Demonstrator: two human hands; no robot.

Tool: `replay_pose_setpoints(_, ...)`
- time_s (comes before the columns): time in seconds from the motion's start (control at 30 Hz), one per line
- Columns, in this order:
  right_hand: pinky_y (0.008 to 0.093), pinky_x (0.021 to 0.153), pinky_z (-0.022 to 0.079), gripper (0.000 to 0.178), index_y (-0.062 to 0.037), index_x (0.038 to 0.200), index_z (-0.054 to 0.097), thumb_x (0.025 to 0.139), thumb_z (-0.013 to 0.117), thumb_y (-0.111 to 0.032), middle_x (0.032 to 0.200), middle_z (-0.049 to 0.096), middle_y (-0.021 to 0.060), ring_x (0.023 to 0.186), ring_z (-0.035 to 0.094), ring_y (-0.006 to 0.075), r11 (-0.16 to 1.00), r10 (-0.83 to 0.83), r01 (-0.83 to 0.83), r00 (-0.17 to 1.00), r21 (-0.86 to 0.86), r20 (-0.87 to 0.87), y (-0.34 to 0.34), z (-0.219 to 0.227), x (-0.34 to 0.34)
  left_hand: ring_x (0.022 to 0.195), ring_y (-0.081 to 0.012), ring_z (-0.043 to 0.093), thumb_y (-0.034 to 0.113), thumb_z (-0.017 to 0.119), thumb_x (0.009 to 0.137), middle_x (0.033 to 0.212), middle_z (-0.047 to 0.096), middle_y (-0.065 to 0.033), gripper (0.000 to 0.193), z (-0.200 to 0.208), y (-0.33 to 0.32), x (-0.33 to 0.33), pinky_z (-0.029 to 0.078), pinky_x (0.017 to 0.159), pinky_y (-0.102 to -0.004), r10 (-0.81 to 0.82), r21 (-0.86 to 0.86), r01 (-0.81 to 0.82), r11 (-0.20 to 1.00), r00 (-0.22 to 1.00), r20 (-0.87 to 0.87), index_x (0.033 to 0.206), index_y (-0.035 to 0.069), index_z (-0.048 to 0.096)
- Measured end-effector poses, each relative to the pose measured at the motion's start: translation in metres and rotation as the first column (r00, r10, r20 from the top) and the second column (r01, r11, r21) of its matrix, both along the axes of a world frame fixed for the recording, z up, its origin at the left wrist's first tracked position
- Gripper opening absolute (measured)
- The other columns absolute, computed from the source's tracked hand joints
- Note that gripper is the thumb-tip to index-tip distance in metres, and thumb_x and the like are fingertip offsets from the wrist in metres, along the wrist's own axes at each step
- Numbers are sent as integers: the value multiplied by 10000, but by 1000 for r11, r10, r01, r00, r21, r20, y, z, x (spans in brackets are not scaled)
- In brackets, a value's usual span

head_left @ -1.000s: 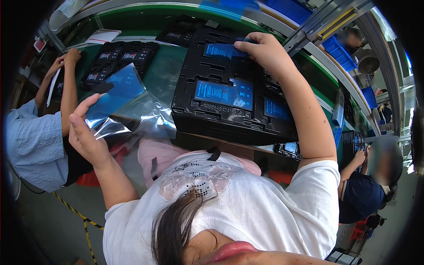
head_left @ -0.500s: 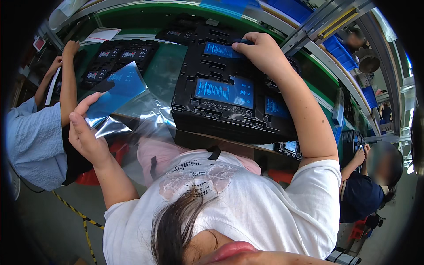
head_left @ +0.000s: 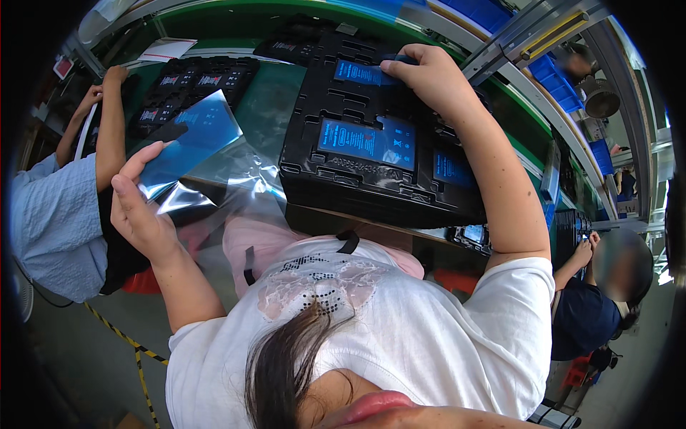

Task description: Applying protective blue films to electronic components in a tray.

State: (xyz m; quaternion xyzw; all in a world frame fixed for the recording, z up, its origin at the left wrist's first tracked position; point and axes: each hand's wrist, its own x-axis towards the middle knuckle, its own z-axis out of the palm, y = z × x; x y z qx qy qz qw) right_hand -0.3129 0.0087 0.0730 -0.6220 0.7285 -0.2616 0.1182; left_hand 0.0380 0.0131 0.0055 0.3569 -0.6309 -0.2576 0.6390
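My left hand (head_left: 145, 218) is closed on a shiny, see-through blue film sheet (head_left: 204, 132), held by its near edge to the left of the tray. Crumpled clear film (head_left: 250, 182) hangs below that sheet. Over the far part of a black moulded plastic tray (head_left: 304, 146), my right hand (head_left: 436, 82) pinches a piece of blue film at the right end of a flat blue-faced battery pack (head_left: 355, 73); its fingertips are partly hidden. Another blue-faced pack (head_left: 368, 143) lies in the tray's near middle. A third pack (head_left: 450, 168) is partly covered by my right forearm.
More black trays with packs (head_left: 193, 89) lie on the green bench to the left. A co-worker's arms (head_left: 111, 121) are beside them. Another co-worker (head_left: 586, 307) handles stacked trays (head_left: 568, 229) at the right. Metal rails (head_left: 529, 43) and blue bins (head_left: 554, 82) border the upper right.
My right hand has shifted slightly up, still at the far pack. The film in my left hand has tilted and moved a little right. The tray appears slightly shifted in view.
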Motion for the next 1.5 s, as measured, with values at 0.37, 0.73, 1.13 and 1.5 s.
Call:
replay_pose_setpoints(0.37,439,664,506,139,-17,797,597,771,596,-154,760,619,174,744,617,351,903,171,-327,868,-279,-466,28,0,41,965,-234,595,384,264,999,1023,618,-197,578,-1,2,-3,434,895,-322,-5,43,7,999,999,-44,1020,-96,585)
replay_pose_setpoints(0.73,376,582,471,134,-52,861,623,793,626,-167,729,596,111,698,603,290,760,175,-391,892,-519,-416,25,23,9,968,-229,594,400,275,995,1029,618,-189,583,-2,0,-2,432,896,-322,-13,34,14,999,999,-45,1036,-89,590)
replay_pose_setpoints(1.13,343,832,474,483,70,1108,594,799,643,-298,965,638,233,898,631,308,1000,-20,20,1000,-24,12,7,9,-4,956,-230,598,382,273,998,1020,622,-191,570,2,4,-7,434,895,-321,-11,43,12,999,1000,-21,1014,-90,593)
replay_pose_setpoints(1.5,302,738,450,370,26,990,625,801,648,-291,818,607,139,768,581,208,999,-12,8,997,51,72,4,7,-3,866,-212,619,353,298,998,943,644,-201,553,3,1,-11,465,832,-299,-20,5,20,1000,998,-55,991,-110,599)
